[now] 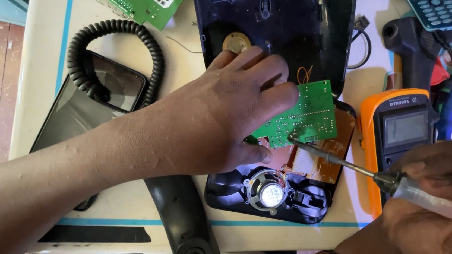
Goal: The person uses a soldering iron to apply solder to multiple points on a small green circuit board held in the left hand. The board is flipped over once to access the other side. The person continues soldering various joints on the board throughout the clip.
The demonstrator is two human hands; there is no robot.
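Hands worked over an open black phone shell. Our left hand pinched the small green board w/ fingers and thumb, right above the round speaker. Our right hand gripped a soldering iron, tip touching the board's edge.

Your left hand rests on the small circuit board, which lies over the open phone shell. The speaker sits just below it. The meter lies right of the board, the coiled cord left.
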